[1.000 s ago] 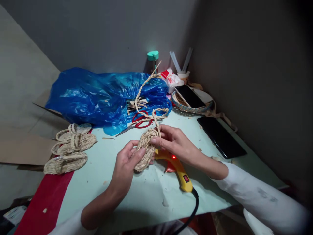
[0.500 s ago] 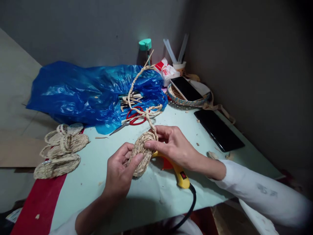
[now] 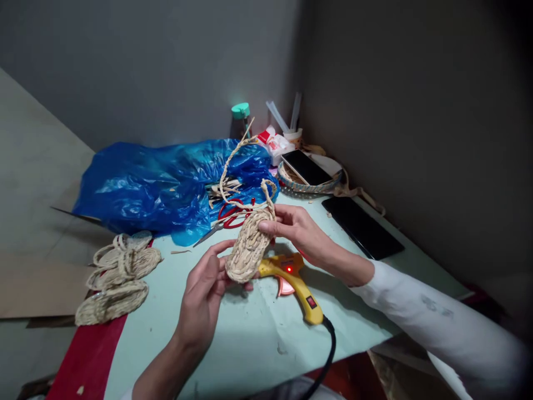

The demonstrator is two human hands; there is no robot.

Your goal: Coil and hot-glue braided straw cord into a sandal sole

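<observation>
A braided straw sole [image 3: 246,253], oval and coiled, is held up above the table. My right hand [image 3: 293,228] pinches its upper right edge, thumb on the front and fingers behind. From the upper end a loose straw braid [image 3: 227,172] loops back over the scissors and the blue bag. My left hand [image 3: 208,283] supports the lower left side, its fingers reaching behind and under the sole while the thumb is lifted off the front. Just right of the sole lies a yellow glue gun [image 3: 297,278] with its red light lit and a black cord.
Small straw sandals [image 3: 125,261] sit at the left. Behind are red-handled scissors [image 3: 231,216] and a blue plastic bag [image 3: 154,183] with straw. A phone [image 3: 308,166] rests on a basket [image 3: 287,186]; a black tablet-like device [image 3: 362,225] lies at right.
My left thumb has come off the front of the sole, whose face is now more exposed. The glue gun's lit light has come into sight. The camera view has shifted slightly.
</observation>
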